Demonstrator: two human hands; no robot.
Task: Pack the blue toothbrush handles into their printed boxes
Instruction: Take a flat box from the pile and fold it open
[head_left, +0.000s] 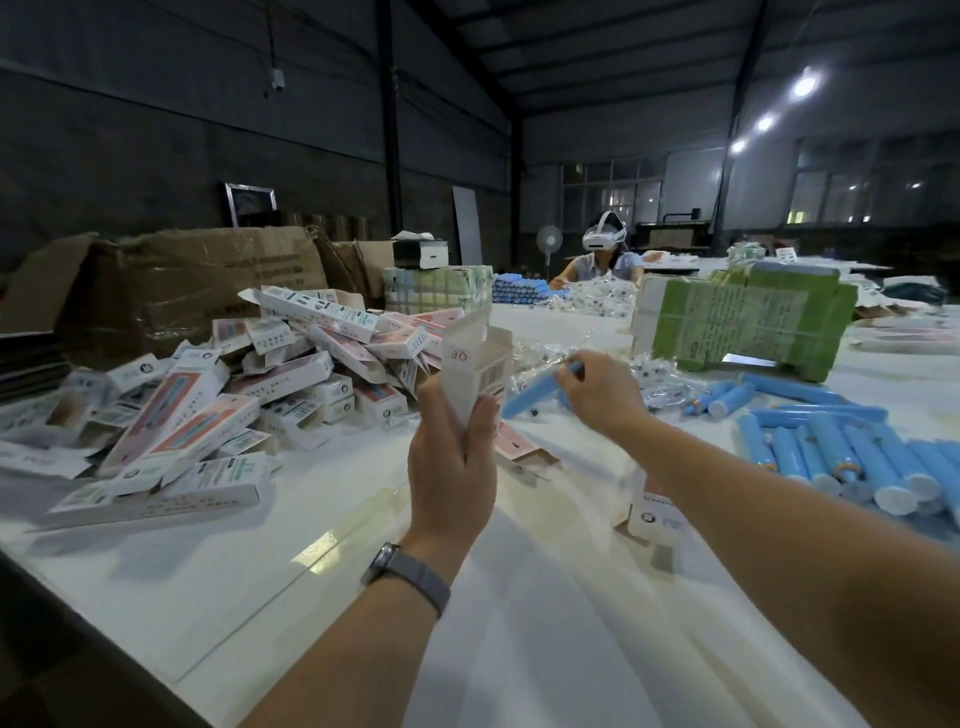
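Box up in my left hand (451, 457), fingers (483, 421) wrapped round the lower half of a printed box (475, 371), open end tipped up and its flaps standing loose. My right hand (602, 392) is just beside it, fingers (563, 375) pinching a blue toothbrush handle (535, 391) near its far end, the handle lying slantwise with its near tip down by the box, not yet inside. So this looks like the loading step: handle in hand, box mouth waiting.

Next move, as I judge it, calls for swinging that handle upright, lining its tip with the open mouth and sliding it down while my left steadies the thin card walls. The flaps could fold in and block the way, so they need to be held clear.

Supplies are close. Along the right edge of the tabletop (519, 597) lies a heap of blue handles (841, 457), more than I can count. Toward the left edge sprawls a pile of printed boxes (218, 395), pink and white, tumbled every which way. Between them, past my hands, lie crinkly clear bags (613, 301), contents too small to make out. A green-wrapped bundle (748, 322) stands at the far right, brown cartons (208, 280) at the far left.

The tabletop is white and glossy. The room is a dim warehouse, dark roof, bright lamps at upper right, and another person (605, 260) in a headset sits at the far end.
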